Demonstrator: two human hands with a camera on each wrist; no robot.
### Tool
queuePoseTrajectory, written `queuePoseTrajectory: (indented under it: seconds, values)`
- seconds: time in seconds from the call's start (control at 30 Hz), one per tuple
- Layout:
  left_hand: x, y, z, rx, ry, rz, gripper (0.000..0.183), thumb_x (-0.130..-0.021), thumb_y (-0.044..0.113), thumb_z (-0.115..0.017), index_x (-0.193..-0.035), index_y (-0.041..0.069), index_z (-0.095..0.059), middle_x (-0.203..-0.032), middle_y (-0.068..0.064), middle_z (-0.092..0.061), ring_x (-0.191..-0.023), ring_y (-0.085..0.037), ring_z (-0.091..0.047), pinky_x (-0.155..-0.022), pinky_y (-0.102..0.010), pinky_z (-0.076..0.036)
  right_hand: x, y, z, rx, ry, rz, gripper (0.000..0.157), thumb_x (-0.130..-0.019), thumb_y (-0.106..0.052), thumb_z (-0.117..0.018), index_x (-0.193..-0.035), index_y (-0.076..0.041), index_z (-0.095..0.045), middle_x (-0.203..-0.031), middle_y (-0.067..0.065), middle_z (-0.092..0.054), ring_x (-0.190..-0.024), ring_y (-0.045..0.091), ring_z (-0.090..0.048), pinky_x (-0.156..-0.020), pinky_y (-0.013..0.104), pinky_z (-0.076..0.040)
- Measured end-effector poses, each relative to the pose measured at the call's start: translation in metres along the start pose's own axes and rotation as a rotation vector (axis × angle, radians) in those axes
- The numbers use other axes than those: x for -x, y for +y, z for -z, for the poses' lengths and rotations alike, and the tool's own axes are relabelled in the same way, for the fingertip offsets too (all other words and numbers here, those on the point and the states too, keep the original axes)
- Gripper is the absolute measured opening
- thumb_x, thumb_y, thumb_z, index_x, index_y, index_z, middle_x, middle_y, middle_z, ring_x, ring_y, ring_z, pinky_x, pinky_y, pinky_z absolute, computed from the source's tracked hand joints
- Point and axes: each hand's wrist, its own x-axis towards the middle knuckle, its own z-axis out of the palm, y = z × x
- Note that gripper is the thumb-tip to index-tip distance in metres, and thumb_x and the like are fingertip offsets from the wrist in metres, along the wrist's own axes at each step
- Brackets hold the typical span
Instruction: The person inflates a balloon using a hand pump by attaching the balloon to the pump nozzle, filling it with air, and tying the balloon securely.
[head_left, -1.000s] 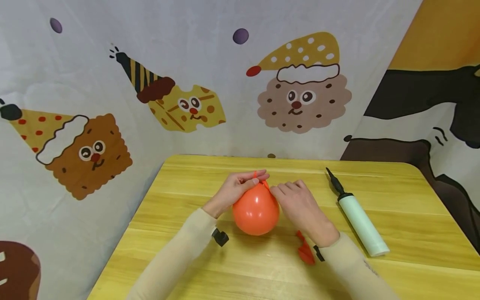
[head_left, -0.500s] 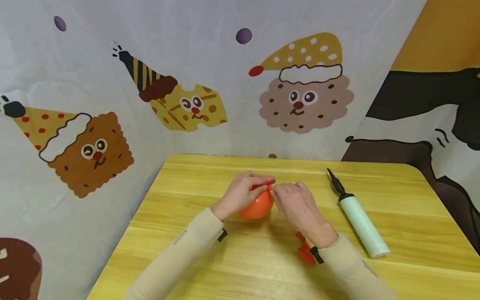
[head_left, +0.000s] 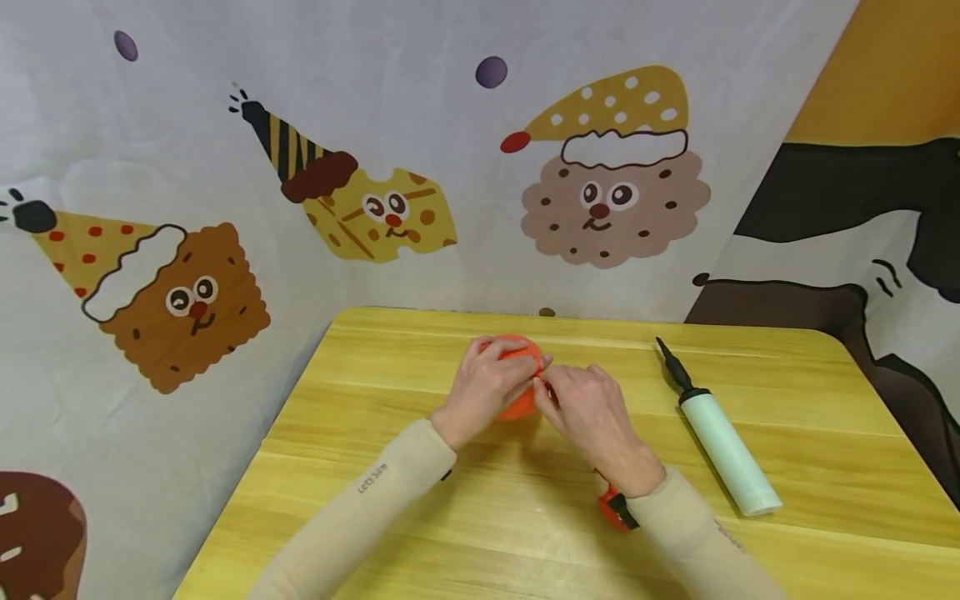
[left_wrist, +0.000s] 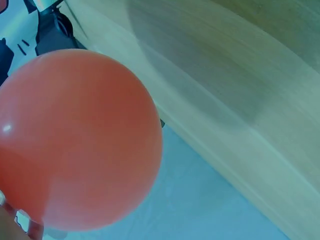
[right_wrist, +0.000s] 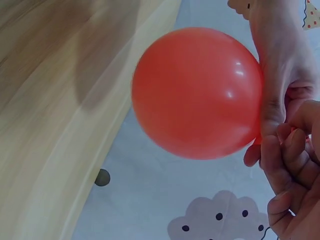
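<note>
An inflated orange-red balloon (head_left: 519, 408) is between my hands above the table, mostly covered by the left hand in the head view. Its round body shows whole in the right wrist view and fills much of the left wrist view. My left hand (head_left: 487, 387) pinches the balloon at its neck. From the other side, my right hand (head_left: 592, 412) pinches at the same neck with thumb and curled fingers. The fingertips of both hands meet there, so the neck's end is mostly hidden. In the right wrist view, the balloon (right_wrist: 195, 95) hangs beside the left hand (right_wrist: 282, 65).
A mint-green hand pump (head_left: 727, 454) with a black nozzle lies on the wooden table (head_left: 375, 350) at the right. Under the right wrist lies a limp red balloon (head_left: 615, 510), partly hidden by a black strap. A cartoon-printed cloth (head_left: 420, 83) hangs behind the table.
My left hand has turned over the balloon and shifted slightly right, so the balloon's body has swung up and away behind it. The right hand stays at the neck, its fingers shifting slightly.
</note>
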Motion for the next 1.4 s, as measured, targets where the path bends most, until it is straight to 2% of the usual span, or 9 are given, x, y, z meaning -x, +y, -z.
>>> queuePoseTrajectory:
  seconds: [0.13,0.33,0.47,0.57,0.7,0.9,1.0,1.13,1.4]
  values:
    - [0.001,0.0,-0.004,-0.038,0.036,-0.044,0.02,-0.093,0.024,-0.08,-0.113,0.022,-0.078,-0.113,0.014,-0.076,-0.117,-0.018,-0.066,-0.097,-0.041,-0.05,-0.001,-0.002,0.001,0.001,0.001,-0.008,0.02,-0.094,-0.014,-0.061,-0.076,-0.009,-0.056,-0.057,-0.005,-0.045,-0.045,0.012,-0.042,-0.047,0.029,-0.033]
    - [0.002,0.001,-0.005,0.0,0.052,-0.058,0.013,-0.095,0.016,-0.078,-0.107,0.018,-0.079,-0.11,0.008,-0.077,-0.117,-0.019,-0.066,-0.101,-0.042,-0.048,-0.003,-0.004,0.001,0.005,-0.003,-0.029,0.025,-0.092,-0.012,-0.064,-0.07,-0.01,-0.052,-0.054,-0.004,-0.041,-0.045,0.014,-0.042,-0.049,0.033,-0.037]
    - [0.003,0.0,-0.007,0.033,0.047,-0.06,0.008,-0.096,0.013,-0.075,-0.104,0.016,-0.078,-0.108,0.006,-0.077,-0.117,-0.021,-0.066,-0.102,-0.043,-0.047,-0.003,-0.005,0.005,0.0,-0.059,-0.064,0.023,-0.09,-0.013,-0.065,-0.07,-0.01,-0.055,-0.055,-0.005,-0.043,-0.047,0.015,-0.044,-0.053,0.036,-0.039]
    - [0.004,-0.001,-0.008,0.106,0.024,-0.018,0.01,-0.098,0.013,-0.072,-0.106,0.017,-0.078,-0.109,0.005,-0.077,-0.118,-0.022,-0.066,-0.102,-0.044,-0.047,-0.003,-0.003,0.011,-0.035,-0.112,-0.126,0.017,-0.09,-0.018,-0.065,-0.074,-0.012,-0.063,-0.058,-0.006,-0.048,-0.052,0.013,-0.046,-0.058,0.035,-0.038]
    - [0.006,-0.003,-0.006,0.355,-0.07,0.13,0.016,-0.1,0.011,-0.068,-0.112,0.015,-0.078,-0.113,0.003,-0.076,-0.12,-0.022,-0.063,-0.105,-0.049,-0.044,-0.002,0.006,0.02,-0.128,-0.143,-0.248,0.013,-0.095,-0.018,-0.065,-0.088,-0.01,-0.073,-0.073,-0.002,-0.065,-0.065,0.017,-0.059,-0.064,0.037,-0.043]
    - [0.004,-0.002,-0.001,0.989,-0.265,0.455,0.021,-0.108,0.019,-0.057,-0.117,0.012,-0.075,-0.121,-0.002,-0.072,-0.121,-0.018,-0.061,-0.102,-0.044,-0.051,-0.001,0.023,0.025,-0.364,-0.239,-0.397,0.018,-0.104,-0.012,-0.064,-0.117,-0.005,-0.073,-0.114,0.01,-0.074,-0.101,0.028,-0.07,-0.086,0.051,-0.058]
    - [0.003,-0.001,0.002,1.211,-0.318,0.54,0.026,-0.11,0.02,-0.053,-0.119,0.006,-0.073,-0.119,-0.009,-0.073,-0.121,-0.02,-0.064,-0.101,-0.042,-0.054,0.0,0.026,0.024,-0.483,-0.307,-0.435,0.023,-0.104,-0.012,-0.064,-0.125,-0.008,-0.073,-0.122,0.007,-0.072,-0.106,0.026,-0.068,-0.085,0.048,-0.058]
    - [0.002,-0.001,0.004,1.327,-0.351,0.56,0.029,-0.111,0.017,-0.051,-0.12,-0.002,-0.07,-0.117,-0.015,-0.074,-0.122,-0.022,-0.065,-0.105,-0.039,-0.052,0.002,0.027,0.022,-0.596,-0.347,-0.485,0.024,-0.103,-0.014,-0.066,-0.126,-0.014,-0.074,-0.12,0.0,-0.072,-0.102,0.019,-0.065,-0.08,0.041,-0.054]
    - [0.005,-0.006,0.002,1.434,-0.401,0.568,0.032,-0.111,0.02,-0.052,-0.118,-0.005,-0.069,-0.107,0.0,-0.075,-0.12,-0.023,-0.064,-0.104,-0.043,-0.053,0.001,0.027,0.022,-0.667,-0.334,-0.499,0.02,-0.098,-0.016,-0.074,-0.116,-0.021,-0.08,-0.104,-0.011,-0.072,-0.094,0.013,-0.062,-0.079,0.038,-0.052]
